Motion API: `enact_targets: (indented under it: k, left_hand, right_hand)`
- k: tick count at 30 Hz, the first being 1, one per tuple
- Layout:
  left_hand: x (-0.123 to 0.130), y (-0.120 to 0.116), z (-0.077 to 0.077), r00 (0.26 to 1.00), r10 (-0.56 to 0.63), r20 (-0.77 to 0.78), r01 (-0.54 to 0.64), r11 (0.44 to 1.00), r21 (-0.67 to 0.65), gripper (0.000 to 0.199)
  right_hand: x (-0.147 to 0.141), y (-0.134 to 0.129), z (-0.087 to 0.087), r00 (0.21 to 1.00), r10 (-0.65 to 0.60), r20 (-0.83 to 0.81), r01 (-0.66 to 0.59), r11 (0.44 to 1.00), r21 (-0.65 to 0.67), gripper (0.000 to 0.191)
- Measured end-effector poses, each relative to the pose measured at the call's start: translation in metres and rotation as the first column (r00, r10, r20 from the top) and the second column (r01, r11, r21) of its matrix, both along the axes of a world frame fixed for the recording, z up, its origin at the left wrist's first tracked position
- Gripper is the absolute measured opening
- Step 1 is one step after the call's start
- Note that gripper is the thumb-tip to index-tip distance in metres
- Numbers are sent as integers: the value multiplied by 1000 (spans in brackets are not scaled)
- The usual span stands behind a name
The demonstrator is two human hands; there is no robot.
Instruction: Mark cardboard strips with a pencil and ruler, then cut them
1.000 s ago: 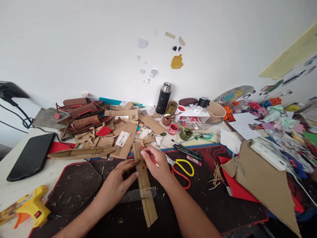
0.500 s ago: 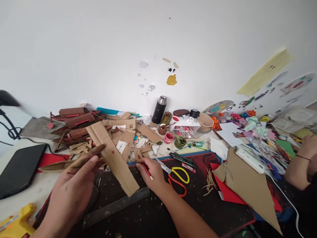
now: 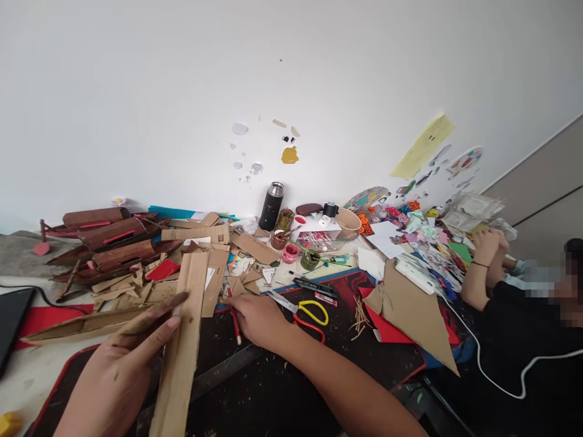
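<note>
My left hand (image 3: pixel 118 370), its fingers stained dark, grips a long strip of brown cardboard (image 3: pixel 184 346) between thumb and fingers. The strip stands nearly upright in view, with a small dark mark near my thumb. In my right hand (image 3: pixel 262 318) is a red pencil (image 3: pixel 235 326) with a white eraser end pointing toward me; its other end is hidden by the fingers. That hand rests low by a heap of cardboard scraps (image 3: pixel 216 276). A metal ruler (image 3: pixel 228 369) lies on the dark mat (image 3: pixel 255 400) below it, and scissors (image 3: pixel 314 312) with yellow and red handles lie just right.
Brown model boats (image 3: pixel 112 233) stand at the left. A black flask (image 3: pixel 272 206) and paint jars (image 3: pixel 290 254) line the back. A utility knife (image 3: pixel 314 287), a cardboard sheet (image 3: pixel 410 315) and a white power strip (image 3: pixel 414 273) lie rightward. Another person (image 3: pixel 514 328) sits at the far right.
The camera view has turned rightward, bringing more of the other person into sight. My left hand has swung the cardboard strip from slanted to nearly upright. My right hand still holds the pencil.
</note>
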State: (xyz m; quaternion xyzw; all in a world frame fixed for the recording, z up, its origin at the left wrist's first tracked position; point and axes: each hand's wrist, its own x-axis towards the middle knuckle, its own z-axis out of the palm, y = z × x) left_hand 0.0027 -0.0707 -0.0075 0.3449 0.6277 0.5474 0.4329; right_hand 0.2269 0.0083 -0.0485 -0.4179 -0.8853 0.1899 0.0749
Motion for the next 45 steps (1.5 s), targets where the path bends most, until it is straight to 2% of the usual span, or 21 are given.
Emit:
enact_targets:
  k: [3,6,10,13,18,21,24,27,29,33,36,39,41,43,45]
  left_hand:
    - [-3,-3,0,999,0,44,4,995,-95,65]
    - [-4,-8,8,991,58,119,-49,996,-79,63]
    - [-3,-10,20,957,130,259,-110,990,-91,77]
    - [-4,-8,24,953,159,258,-140,986,-93,82]
    - [-5,-8,28,973,137,189,-111,984,-140,86]
    - [-2,-9,34,987,93,128,-67,978,-195,87]
    - [2,-8,36,985,62,160,-25,974,-223,86]
    - [3,-6,29,987,55,150,-21,976,-217,85]
    - [1,-4,20,990,17,139,9,982,-186,82]
    - [-3,-2,3,990,-47,134,68,986,-152,75]
    - [-3,-2,0,988,-43,148,69,982,-174,73]
    - [-2,-2,-1,981,-18,195,55,981,-187,73]
    - [-3,-2,-3,976,-19,217,58,983,-175,72]
    - [-4,-1,-7,970,-20,240,62,984,-168,70]
    - [-5,-1,-9,964,-11,264,56,985,-162,68]
  right_hand:
    - [5,-3,1,1000,-8,15,8,1000,13,43]
    - [12,-6,0,998,-30,-50,31,999,18,37]
    - [18,-11,3,982,-94,-164,91,996,-27,29]
    - [20,-18,5,978,-88,-188,82,996,-37,26]
    - [43,-25,13,993,-81,-85,84,996,24,26]
    - [71,-25,24,980,-200,-18,201,979,35,28]
    - [100,-26,40,951,-294,94,293,956,25,30]
    - [124,-29,53,910,-343,233,349,937,18,35]
    - [134,-33,56,885,-334,325,348,937,13,37]
    - [140,-41,53,833,-270,483,317,948,-17,46]
    - [137,-44,50,813,-235,533,286,958,-13,46]
    - [133,-45,47,813,-227,537,273,962,-6,41]
    - [134,-44,42,828,-265,495,305,952,0,40]
    - [138,-43,34,849,-345,401,387,922,-26,39]
    - [142,-41,23,863,-443,242,481,867,-128,34]
